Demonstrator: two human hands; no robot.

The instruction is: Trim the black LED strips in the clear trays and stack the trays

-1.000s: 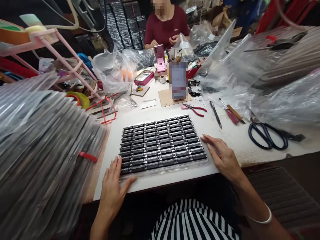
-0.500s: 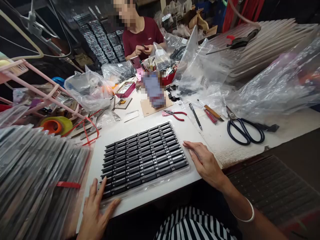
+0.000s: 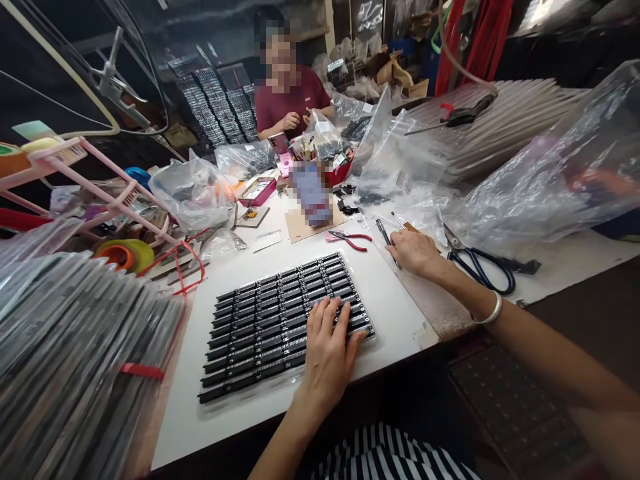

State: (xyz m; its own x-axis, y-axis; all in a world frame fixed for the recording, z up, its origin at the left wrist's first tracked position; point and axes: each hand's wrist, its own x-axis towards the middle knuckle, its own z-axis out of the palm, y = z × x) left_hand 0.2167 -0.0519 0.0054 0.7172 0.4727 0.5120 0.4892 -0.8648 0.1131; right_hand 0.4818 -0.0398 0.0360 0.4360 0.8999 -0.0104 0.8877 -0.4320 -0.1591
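A clear plastic tray (image 3: 273, 383) lies on the white board, filled with rows of black slotted strips (image 3: 250, 337) with pale metallic contacts. My left hand (image 3: 327, 347) rests flat over the tray's right part, fingers spread on the strips. To the upper right, my right hand (image 3: 415, 253) is bent down over the tools, its curled fingertips closed at a black pen (image 3: 383, 232) that still lies on the table. A brown-handled tool (image 3: 410, 227) shows partly behind that hand. Red-handled pliers (image 3: 353, 239) lie left of the pen, and dark-handled scissors (image 3: 480, 265) to the right.
Stacked plastic-wrapped trays (image 3: 95, 347) fill the left side, beside a pink rack (image 3: 110, 193). Clear plastic bags (image 3: 540, 180) crowd the right. Across the table sits a co-worker in a maroon shirt (image 3: 293, 103), behind a blurred phone (image 3: 313, 193).
My left hand has moved from the tray's lower left corner onto its right part. My right hand has left the tray's right edge and reached up to the pen. The view has shifted slightly.
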